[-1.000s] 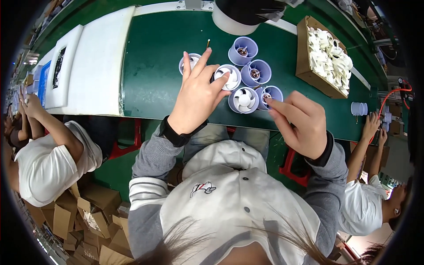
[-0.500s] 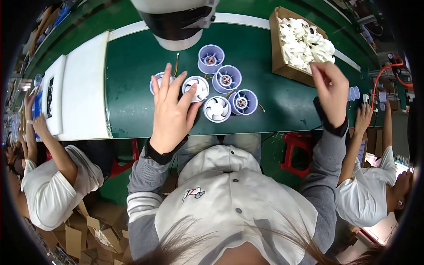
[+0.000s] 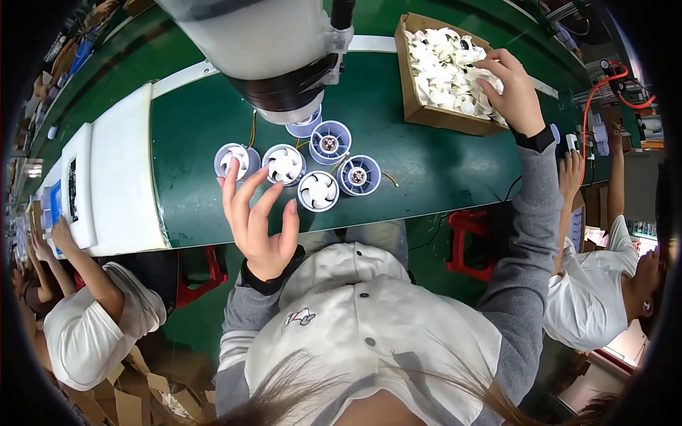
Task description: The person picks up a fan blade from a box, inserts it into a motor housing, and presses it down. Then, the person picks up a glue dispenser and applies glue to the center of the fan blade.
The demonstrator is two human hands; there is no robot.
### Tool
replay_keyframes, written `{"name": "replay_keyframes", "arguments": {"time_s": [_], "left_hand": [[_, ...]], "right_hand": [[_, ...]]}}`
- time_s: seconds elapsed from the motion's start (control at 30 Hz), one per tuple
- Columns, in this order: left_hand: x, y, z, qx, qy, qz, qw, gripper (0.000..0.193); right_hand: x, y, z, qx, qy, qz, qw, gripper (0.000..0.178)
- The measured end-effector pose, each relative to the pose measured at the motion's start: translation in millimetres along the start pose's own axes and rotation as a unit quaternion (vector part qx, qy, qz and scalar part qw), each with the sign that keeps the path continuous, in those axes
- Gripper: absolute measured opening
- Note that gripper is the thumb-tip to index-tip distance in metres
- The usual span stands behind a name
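Observation:
My left hand (image 3: 259, 231) is at the near edge of the table, its fingers spread and holding nothing. Its fingertips overlap the left fan (image 3: 229, 154) in view and lie close to the middle fan (image 3: 284, 165); contact is unclear. Both have white blades in round lavender housings, as does a front fan (image 3: 318, 192). Beside them stand housings with bare cores and no blades: a right one (image 3: 359, 175), a middle one (image 3: 330, 140) and a partly hidden far one (image 3: 305, 128). My right hand (image 3: 513, 92) reaches over white fan blades (image 3: 447, 74), thumb and fingers apart.
A cardboard box (image 3: 455, 122) holds the heaped blades. A large white-and-black device (image 3: 284, 78) hangs over the far housing. White foam sheets (image 3: 117, 177) cover the left end of the green table (image 3: 419, 167). Co-workers sit either side; red stools (image 3: 472, 241) stand below.
My right hand has moved from beside the box to over the blades, its fingers opening. My left hand has drawn back from the middle fan. The whole view has shifted.

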State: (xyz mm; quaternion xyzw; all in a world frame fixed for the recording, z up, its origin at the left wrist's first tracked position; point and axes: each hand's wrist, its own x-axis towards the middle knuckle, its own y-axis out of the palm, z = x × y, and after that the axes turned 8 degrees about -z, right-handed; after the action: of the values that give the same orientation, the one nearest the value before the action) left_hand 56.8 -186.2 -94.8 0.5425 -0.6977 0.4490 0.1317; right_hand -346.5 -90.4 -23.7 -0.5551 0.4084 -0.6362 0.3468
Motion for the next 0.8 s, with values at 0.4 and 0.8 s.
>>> {"name": "replay_keyframes", "arguments": {"time_s": [0.4,0.8], "left_hand": [[-24,23,-1,-0.035,-0.036,-0.024,0.998,0.020],[-37,32,7,-0.049,-0.051,-0.073,0.995,0.020]], "right_hand": [[-7,13,-6,-0.093,-0.045,0.006,0.995,0.018],[-33,-16,-1,0.205,0.215,-0.040,0.954,0.010]]}}
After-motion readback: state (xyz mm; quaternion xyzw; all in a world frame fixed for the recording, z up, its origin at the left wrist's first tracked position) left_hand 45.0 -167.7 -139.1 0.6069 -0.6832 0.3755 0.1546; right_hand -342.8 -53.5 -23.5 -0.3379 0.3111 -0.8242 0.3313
